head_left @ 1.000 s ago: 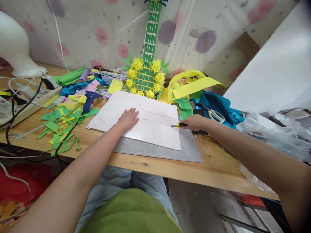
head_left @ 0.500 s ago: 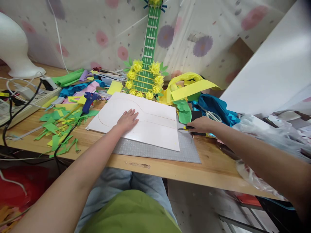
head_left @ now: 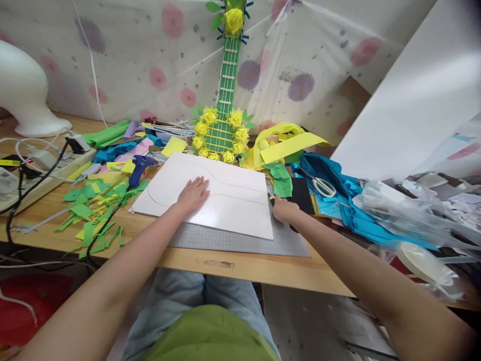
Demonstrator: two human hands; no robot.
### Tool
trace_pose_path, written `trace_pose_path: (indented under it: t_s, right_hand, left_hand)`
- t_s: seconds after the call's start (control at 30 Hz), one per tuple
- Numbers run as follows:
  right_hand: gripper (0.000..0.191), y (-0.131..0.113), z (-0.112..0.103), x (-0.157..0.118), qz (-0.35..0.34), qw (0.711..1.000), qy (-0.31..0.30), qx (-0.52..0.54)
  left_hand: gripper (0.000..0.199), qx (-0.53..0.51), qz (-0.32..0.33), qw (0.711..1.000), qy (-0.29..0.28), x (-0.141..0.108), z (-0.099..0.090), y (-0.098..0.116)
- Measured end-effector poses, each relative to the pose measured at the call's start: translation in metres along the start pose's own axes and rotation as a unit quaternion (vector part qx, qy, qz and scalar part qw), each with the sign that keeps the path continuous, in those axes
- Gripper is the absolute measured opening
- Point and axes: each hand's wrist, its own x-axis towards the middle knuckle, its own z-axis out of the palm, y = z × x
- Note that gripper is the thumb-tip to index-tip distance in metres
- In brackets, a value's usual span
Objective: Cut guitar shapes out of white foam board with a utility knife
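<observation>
A white foam board [head_left: 233,220] with a thin guitar-shaped outline drawn on it lies on a grey cutting mat [head_left: 289,241]. My left hand [head_left: 193,195] rests flat on the board, fingers spread, inside the drawn outline. At the board's right edge, my right hand [head_left: 285,209] is closed round a utility knife [head_left: 271,198]. Most of the knife is hidden in the hand; its yellow front part shows near where the outline's neck meets the edge. Whether the blade touches the board I cannot tell.
Behind the board leans a green paper guitar [head_left: 220,138] with yellow flowers. Left are a blue glue gun [head_left: 140,169], green paper scraps [head_left: 84,210] and a power strip [head_left: 41,175]. Scissors [head_left: 323,187] lie on blue paper at right, near plastic bags [head_left: 394,205].
My right hand has moved left with the utility knife, closer to the board's right edge. The left hand stays on the board. The view has tilted up slightly.
</observation>
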Motion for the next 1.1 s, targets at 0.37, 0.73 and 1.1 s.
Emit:
trace_pose_path:
  t_s: [0.37,0.73,1.1]
  right_hand:
    - [0.041,-0.026,-0.023,0.007,-0.068,0.993,0.095,-0.003]
    - [0.063,-0.056,-0.022,0.057,0.106,0.958,0.074,0.255]
    - [0.014,-0.041,-0.014,0.056,0.083,0.765,0.116,0.628]
  left_hand:
    - [0.042,-0.003,0.037,0.975,0.218,-0.016,0.0,-0.01]
    - [0.028,-0.026,0.121,0.942,0.312,-0.026,-0.01,-0.003]
    - [0.028,-0.068,0.132,0.939,0.31,-0.033,-0.014,-0.002]
